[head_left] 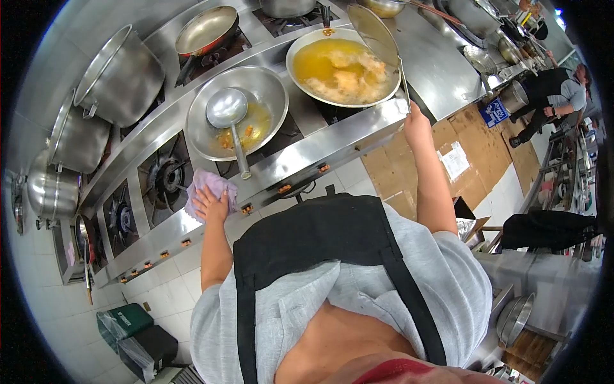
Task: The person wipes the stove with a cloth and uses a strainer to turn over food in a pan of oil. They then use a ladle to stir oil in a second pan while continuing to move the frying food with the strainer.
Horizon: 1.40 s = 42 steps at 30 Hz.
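Note:
My left hand [210,205] lies with fingers spread on a pinkish-purple cloth [220,185] at the stove's front edge. My right hand [417,125] is closed round the handle of a round mesh skimmer [374,33], which is tilted over the right rim of a pan. In that pan [300,80], pale battered pieces [347,82] sit in bubbling yellow oil. Left of it, a steel bowl-shaped pan [199,109] contains a little oil and orange bits. A steel ladle [228,107] rests in it, its handle pointing toward me.
Large steel pots [131,83] line the left side. A red-sided frying pan [206,31] stands behind. Bare burners [167,180] are left of the cloth. At the right, another person [556,93] is near a blue box [494,112]. Cardboard [473,128] covers the floor.

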Each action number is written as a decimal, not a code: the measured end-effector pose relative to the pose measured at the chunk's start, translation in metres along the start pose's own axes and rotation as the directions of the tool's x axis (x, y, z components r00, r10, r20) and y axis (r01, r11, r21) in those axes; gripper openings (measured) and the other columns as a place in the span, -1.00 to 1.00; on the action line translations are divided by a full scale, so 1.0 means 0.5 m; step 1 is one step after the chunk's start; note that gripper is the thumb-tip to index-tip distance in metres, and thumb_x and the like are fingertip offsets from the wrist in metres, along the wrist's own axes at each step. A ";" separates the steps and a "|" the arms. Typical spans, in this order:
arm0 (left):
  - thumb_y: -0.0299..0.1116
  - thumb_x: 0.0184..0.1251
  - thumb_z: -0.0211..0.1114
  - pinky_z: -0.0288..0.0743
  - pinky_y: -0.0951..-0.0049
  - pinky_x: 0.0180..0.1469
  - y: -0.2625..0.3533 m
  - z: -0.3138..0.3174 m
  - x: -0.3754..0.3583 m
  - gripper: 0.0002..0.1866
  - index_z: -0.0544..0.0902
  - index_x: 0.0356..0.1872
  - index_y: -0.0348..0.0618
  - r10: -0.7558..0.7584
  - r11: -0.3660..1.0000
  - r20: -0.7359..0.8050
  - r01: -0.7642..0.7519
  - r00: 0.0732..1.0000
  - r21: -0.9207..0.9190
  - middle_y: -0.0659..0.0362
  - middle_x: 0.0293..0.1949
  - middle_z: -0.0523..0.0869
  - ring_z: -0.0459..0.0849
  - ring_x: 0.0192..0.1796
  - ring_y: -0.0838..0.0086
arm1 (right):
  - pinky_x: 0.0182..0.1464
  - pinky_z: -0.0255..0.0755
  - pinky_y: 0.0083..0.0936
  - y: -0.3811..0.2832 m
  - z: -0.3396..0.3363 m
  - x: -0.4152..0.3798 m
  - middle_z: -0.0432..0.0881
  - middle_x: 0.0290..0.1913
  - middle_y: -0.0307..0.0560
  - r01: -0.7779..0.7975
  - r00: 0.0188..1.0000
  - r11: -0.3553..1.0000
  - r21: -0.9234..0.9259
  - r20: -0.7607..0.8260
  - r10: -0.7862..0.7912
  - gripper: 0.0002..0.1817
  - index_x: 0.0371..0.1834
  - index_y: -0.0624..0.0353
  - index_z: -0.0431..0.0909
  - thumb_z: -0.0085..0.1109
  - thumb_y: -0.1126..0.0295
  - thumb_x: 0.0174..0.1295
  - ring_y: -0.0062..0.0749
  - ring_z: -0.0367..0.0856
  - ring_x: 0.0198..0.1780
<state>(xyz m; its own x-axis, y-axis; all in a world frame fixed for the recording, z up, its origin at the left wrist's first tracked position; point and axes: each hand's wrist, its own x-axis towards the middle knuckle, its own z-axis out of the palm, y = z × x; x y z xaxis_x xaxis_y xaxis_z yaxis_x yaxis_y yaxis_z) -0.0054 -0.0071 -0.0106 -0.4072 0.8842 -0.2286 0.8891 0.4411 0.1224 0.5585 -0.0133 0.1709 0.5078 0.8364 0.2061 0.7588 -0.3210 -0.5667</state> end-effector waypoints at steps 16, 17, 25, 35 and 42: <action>0.30 0.23 -0.04 -0.49 -0.15 0.40 0.003 -0.002 -0.009 -0.09 -0.18 0.48 0.16 0.006 1.000 -0.024 -0.006 1.000 -0.013 0.13 0.51 -0.31 -0.45 0.50 0.03 | -0.70 0.30 -0.52 -0.008 0.081 0.008 0.45 -0.58 -0.16 -0.417 0.888 0.731 0.540 0.414 0.201 -0.82 -0.17 0.26 0.43 -0.11 0.52 0.18 -0.56 0.38 -0.69; 0.30 0.23 -0.04 -0.48 -0.15 0.40 0.003 -0.003 -0.009 -0.09 -0.18 0.48 0.16 0.008 1.000 -0.022 -0.009 1.000 -0.019 0.12 0.51 -0.30 -0.45 0.50 0.03 | -0.69 0.30 -0.53 -0.018 0.077 0.006 0.45 -0.58 -0.18 -0.446 0.874 0.701 0.556 0.439 0.209 -0.84 -0.20 0.24 0.42 -0.11 0.52 0.19 -0.57 0.38 -0.69; 0.32 0.23 -0.06 -0.48 -0.15 0.41 0.004 -0.005 -0.006 -0.09 -0.19 0.48 0.17 0.004 1.000 -0.019 -0.004 1.000 0.019 0.13 0.51 -0.30 -0.43 0.51 0.02 | -0.71 0.18 -0.59 -0.050 0.084 -0.004 0.41 -0.56 -0.22 -0.516 0.839 0.531 0.672 0.523 0.152 -0.95 -0.31 0.19 0.35 -0.13 0.54 0.21 -0.63 0.27 -0.71; 0.35 0.23 -0.10 -0.49 -0.16 0.41 0.003 0.001 -0.001 -0.09 -0.22 0.48 0.18 -0.014 0.999 0.002 0.014 1.000 0.044 0.17 0.51 -0.34 -0.45 0.51 0.05 | -0.73 0.17 -0.59 -0.073 0.047 -0.020 0.41 -0.57 -0.23 -0.426 0.864 0.664 0.614 0.494 0.098 -0.81 -0.11 0.24 0.39 -0.12 0.52 0.22 -0.63 0.27 -0.72; 0.34 0.23 -0.09 -0.49 -0.16 0.40 0.006 -0.006 -0.008 -0.09 -0.21 0.48 0.18 -0.003 1.000 0.002 0.003 1.000 0.027 0.16 0.51 -0.34 -0.46 0.51 0.05 | -0.75 0.17 -0.56 -0.088 0.026 -0.061 0.39 -0.60 -0.24 -0.315 0.884 0.809 0.496 0.464 0.060 -0.62 0.15 0.24 0.36 -0.11 0.48 0.25 -0.59 0.25 -0.76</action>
<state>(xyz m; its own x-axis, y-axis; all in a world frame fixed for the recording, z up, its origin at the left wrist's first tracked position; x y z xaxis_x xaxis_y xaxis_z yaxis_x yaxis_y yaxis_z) -0.0016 -0.0087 -0.0065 -0.4091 0.8827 -0.2311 0.8934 0.4391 0.0955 0.5042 -0.0190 0.1792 0.3049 0.9262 -0.2215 0.2517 -0.3027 -0.9192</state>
